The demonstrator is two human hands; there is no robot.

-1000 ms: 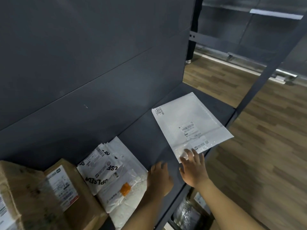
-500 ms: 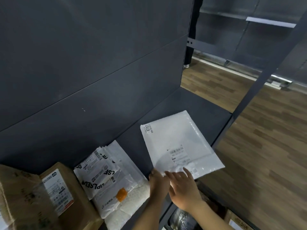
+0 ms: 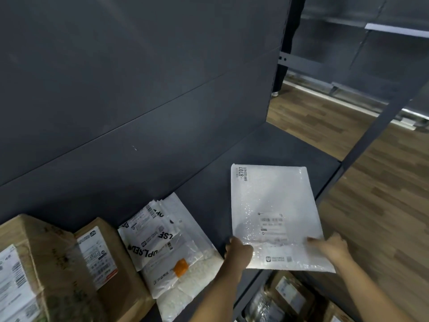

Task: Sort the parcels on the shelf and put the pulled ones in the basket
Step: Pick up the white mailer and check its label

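Looking down from my head-worn view, I hold a white bubble mailer (image 3: 274,205) at the front of a dark grey shelf (image 3: 267,147). The mailer is a flat rectangle. Its long axis runs away from me, from the shelf's front edge towards the grey back panel (image 3: 139,89), leaning slightly to the left at the far end. The near short end sticks out past the front edge, over parcels on the lower shelf (image 3: 285,296).

The mailer's surface is glossy and pebbled with bubbles. A small tag printed 8707 sits in its far left corner, turned sideways. A barcode label sits right of centre in the nearer half, upright to me.

My left hand (image 3: 239,252) is curled and grips the near left edge. My right hand (image 3: 334,248) is blurred at the near right edge, with fingers lying on the top face. I cannot tell whether it pinches the mailer.

To the left, a fanned stack of white poly mailers (image 3: 167,240) lies flat, with black lettering and an orange sticker. Further left stand two brown cardboard boxes (image 3: 102,263) with labels. A wood-pattern floor (image 3: 383,205) shows on the right.
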